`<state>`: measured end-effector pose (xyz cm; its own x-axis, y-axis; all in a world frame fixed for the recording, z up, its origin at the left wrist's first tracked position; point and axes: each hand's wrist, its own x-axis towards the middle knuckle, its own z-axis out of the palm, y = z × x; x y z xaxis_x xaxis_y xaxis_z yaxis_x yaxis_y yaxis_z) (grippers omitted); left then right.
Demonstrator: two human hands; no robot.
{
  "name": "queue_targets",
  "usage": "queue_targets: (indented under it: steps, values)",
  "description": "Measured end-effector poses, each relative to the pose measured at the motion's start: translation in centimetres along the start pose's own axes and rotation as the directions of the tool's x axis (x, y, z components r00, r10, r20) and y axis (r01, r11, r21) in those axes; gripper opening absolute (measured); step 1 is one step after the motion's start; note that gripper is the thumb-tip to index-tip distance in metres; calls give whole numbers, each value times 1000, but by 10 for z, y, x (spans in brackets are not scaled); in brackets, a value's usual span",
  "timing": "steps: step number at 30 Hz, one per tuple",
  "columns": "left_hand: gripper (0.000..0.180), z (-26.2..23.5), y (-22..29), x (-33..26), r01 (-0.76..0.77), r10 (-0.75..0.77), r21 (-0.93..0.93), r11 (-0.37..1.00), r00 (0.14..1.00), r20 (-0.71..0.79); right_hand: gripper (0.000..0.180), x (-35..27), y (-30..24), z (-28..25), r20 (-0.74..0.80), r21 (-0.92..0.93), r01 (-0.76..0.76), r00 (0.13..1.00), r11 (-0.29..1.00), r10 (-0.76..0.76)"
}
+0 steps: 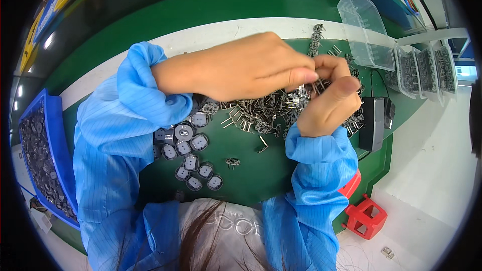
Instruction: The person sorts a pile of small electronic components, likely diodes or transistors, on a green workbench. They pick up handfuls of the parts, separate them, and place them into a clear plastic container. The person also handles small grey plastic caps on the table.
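Note:
My left hand point(246, 70) reaches across to the right, its thumb and fingers closed in a pinch; what lies between them is hidden. It meets my right hand point(332, 103), whose curled thumb and fingers grip a small electronic part with metal pins point(319, 86). Under both hands spreads a loose pile of similar pinned parts point(258, 113). Nearer to me, a single pinned part point(232, 161) lies on the green tabletop point(246, 180). Several round grey and black housings point(191, 162) lie beside my left sleeve.
A blue bin point(63, 155) of dark pieces stands at the left. On the right are a clear plastic tray point(364, 25), filled clear trays point(427, 73) and a black box-shaped device point(370, 123) with a cable. A red stool point(366, 217) stands on the floor.

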<state>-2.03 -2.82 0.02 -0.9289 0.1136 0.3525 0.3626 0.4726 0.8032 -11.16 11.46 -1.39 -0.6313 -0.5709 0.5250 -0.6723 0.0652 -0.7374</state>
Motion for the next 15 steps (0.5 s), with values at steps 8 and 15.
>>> queue_targets:
  steps: [8, 15]
  values:
    - [42, -9, 11, -1, 228, -239, 91, 969, 962, 135, 86, 6, -12, 1, 127, 301, -302, 953, 905, 275]
    - [35, -1, 4, 1, 132, -145, 171, 976, 987, 71, 82, -4, -5, 14, 138, 338, -140, 986, 931, 99]
